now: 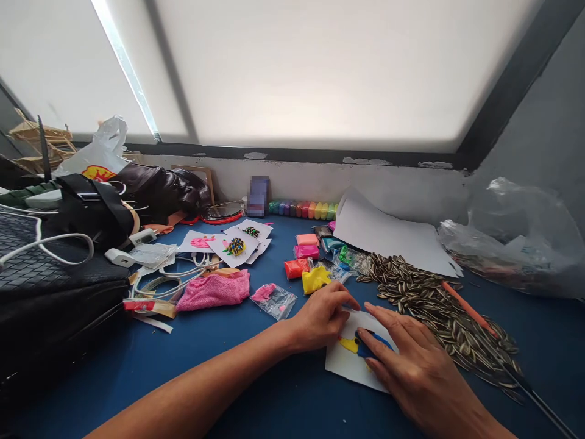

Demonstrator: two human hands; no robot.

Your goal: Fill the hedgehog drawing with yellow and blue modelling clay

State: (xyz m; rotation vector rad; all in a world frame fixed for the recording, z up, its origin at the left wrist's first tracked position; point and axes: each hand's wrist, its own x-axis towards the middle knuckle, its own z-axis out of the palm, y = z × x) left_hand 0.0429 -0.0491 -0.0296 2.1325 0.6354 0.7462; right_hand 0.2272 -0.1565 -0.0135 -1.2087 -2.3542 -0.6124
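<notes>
A small white paper card lies on the blue table, bearing flattened blue modelling clay and yellow clay, plus some black bits. My left hand is at the card's upper left edge, its fingers curled together and the thumb bent down onto the paper. Stretched over the card from the right, my right hand has its fingers extended, with fingertips resting on the blue clay. Part of the clay and the card's right side are hidden beneath it. A yellow clay lump sits just beyond my left hand.
Striped sunflower seeds spread at the right, with an orange stick across them. Bagged clay packs and white paper sheets lie behind. Finished clay cards, a pink cloth, cables and a black bag occupy the left.
</notes>
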